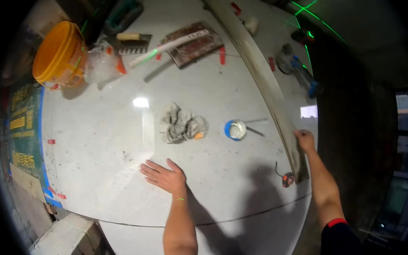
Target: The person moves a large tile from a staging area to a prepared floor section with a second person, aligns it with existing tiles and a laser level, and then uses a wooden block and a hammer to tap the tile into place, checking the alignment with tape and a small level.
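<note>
My left hand (166, 177) lies flat on a pale glossy slab (102, 147), fingers spread and nothing in it. At the slab's right side my right hand (305, 140) is closed at the edge of a long flat metal straightedge (270, 83), its fingers partly hidden. The straightedge runs from the far middle down to the near right. A tape measure (288, 180) sits against its near end. Ahead of my left hand is a crumpled grey rag (181, 124). Right of the rag, a small round blue-and-white container (235, 130) has a thin dark stick beside it.
A yellow bucket (58, 54) and a clear plastic bag (99, 63) stand far left. Beyond lie a notched trowel (131, 42), a reddish-brown board (195, 46) and a white strip (168, 46). A blue-and-dark power tool (298, 70) lies right of the straightedge. Green laser lines cross the far right.
</note>
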`<control>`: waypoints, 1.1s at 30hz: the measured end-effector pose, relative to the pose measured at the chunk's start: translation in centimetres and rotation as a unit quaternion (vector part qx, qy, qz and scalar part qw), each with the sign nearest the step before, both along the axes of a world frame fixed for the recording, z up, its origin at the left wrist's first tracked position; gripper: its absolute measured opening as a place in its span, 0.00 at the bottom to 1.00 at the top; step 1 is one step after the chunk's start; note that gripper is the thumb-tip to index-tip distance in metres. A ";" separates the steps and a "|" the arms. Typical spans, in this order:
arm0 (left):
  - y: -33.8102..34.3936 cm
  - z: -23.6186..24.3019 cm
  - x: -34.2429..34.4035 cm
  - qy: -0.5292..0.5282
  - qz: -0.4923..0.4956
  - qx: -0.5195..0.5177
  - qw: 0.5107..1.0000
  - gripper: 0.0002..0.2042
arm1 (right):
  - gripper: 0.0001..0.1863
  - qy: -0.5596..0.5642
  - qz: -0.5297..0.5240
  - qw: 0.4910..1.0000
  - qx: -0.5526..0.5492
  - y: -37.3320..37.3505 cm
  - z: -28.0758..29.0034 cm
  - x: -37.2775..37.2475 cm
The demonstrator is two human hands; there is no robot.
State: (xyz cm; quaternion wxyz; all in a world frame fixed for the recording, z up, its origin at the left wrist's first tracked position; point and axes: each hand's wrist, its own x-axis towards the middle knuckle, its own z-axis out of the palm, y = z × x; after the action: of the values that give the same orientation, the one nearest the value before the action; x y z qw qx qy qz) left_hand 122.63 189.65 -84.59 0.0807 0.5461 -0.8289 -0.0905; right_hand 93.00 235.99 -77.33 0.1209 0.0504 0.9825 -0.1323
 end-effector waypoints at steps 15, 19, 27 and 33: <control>-1.2 0.6 0.6 -0.023 0.010 0.040 0.999 0.40 | 0.26 -0.398 -0.174 0.545 -0.717 -62.4 -0.9 -2.5; -1.6 0.7 0.9 -0.026 0.010 0.066 0.997 0.40 | 0.27 -0.317 -0.323 0.431 -0.781 -63.3 4.0 -4.6; -1.7 0.6 1.1 -0.048 0.032 0.048 0.997 0.39 | 0.12 -0.600 -0.186 0.419 -0.655 -37.5 14.3 4.6; -0.3 -0.9 0.3 -0.050 0.000 0.006 0.999 0.38 | 0.27 -0.515 0.000 0.822 -0.242 -17.1 17.9 27.1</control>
State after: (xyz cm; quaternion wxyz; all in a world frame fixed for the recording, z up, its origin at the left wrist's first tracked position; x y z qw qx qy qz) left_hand 122.90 189.31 -85.49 0.0358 0.5507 -0.8312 -0.0678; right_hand 120.06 218.89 -59.46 0.6175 0.0801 0.7138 -0.3205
